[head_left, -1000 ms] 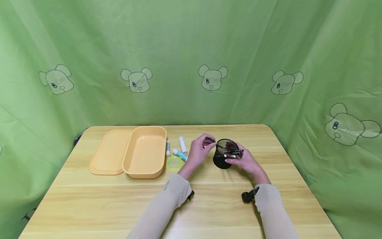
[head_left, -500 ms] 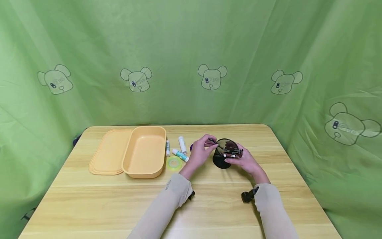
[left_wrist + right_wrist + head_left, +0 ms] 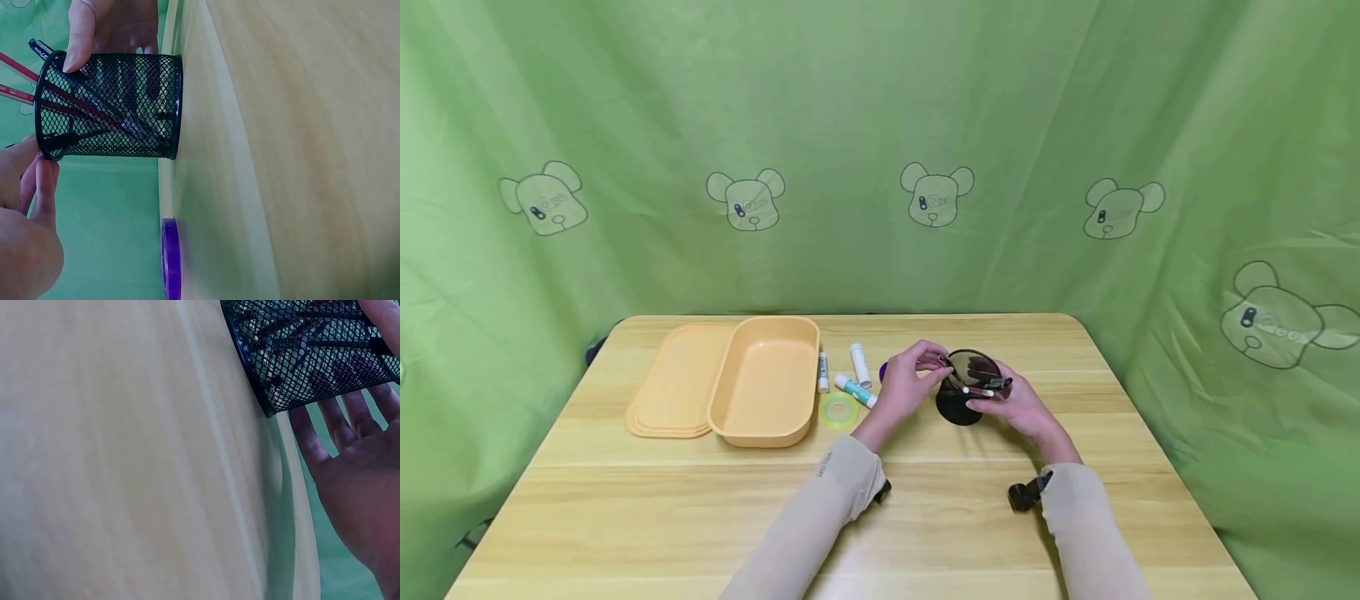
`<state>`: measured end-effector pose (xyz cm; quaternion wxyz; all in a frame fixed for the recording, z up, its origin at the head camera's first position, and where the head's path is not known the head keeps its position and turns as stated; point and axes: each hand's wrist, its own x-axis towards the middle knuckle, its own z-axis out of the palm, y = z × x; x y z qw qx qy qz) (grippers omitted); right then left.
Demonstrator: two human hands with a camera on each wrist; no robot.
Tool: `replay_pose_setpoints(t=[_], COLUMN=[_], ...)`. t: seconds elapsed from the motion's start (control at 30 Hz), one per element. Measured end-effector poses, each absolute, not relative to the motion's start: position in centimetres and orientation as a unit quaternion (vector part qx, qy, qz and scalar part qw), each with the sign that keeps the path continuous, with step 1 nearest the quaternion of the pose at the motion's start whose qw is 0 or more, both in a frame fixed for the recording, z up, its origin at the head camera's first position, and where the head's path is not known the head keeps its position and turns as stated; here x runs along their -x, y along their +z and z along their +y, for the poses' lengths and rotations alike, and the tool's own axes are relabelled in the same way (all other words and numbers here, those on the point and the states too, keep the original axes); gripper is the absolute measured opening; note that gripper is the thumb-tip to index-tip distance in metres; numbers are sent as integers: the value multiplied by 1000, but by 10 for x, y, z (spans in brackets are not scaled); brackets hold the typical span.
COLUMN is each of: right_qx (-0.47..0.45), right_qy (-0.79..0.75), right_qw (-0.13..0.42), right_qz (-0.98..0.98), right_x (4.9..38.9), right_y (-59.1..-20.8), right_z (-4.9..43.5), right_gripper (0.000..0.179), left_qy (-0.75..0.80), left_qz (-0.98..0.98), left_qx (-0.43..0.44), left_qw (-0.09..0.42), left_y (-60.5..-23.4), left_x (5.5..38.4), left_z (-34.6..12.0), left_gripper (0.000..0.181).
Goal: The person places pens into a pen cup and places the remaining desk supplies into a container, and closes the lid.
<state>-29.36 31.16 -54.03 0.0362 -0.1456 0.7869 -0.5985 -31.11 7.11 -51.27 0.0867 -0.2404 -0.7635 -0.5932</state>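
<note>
A black mesh pen holder [image 3: 957, 410] stands upright on the table, with several pens and pencils leaning inside. My right hand [image 3: 1017, 407] grips its side, the thumb in front and the fingers behind, as the right wrist view also shows. At the rim's left side, my left hand [image 3: 907, 387] pinches a dark pen [image 3: 945, 361] whose lower part reaches into the holder. Through the mesh in the left wrist view, that pen slants inward from the fingertips. Two red pencils [image 3: 19, 67] and a black pen [image 3: 41, 47] stick out above the rim.
Left of the holder lie several glue sticks [image 3: 855, 390], a pale green tape roll [image 3: 838, 411] and a purple tape roll [image 3: 172, 259] partly behind my left hand. Farther left sits an orange box [image 3: 760, 387] beside its lid [image 3: 672, 387]. A green curtain [image 3: 842, 267] hangs behind the table.
My left hand has moved slightly right to the holder's rim, and the dark pen has slid farther into the holder. The right hand keeps its grip in the same place.
</note>
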Motion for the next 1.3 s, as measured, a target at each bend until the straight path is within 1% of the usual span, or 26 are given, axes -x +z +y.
replay_pose_setpoints(t=[0.43,0.6,0.73,0.97,1.1,1.3], right_qx=[148,147,137,112,100,83], right_qy=[-607,-593,-582,-581,-585,-588], right_qw=[46,41,37,41,31,25], right_qz=[779,791,801,805,804,804], right_x=[291,291,292,291,293,292], right_y=[-537,-535,-535,-533,-533,-532], right_z=[308,309,310,309,309,313], right_gripper=[82,82,81,84,85,99], left_qy=[-601,-625,-647,-664,-658,-638], left_qz=[-759,-739,-723,-714,-717,-731], left_qx=[234,232,224,205,209,209], left_qw=[92,91,89,88,100,121], left_y=[-512,-508,-502,-485,-472,-453], left_x=[310,311,309,306,305,303], left_z=[68,61,55,36,20,-12], left_gripper=[29,34,33,31,31,32])
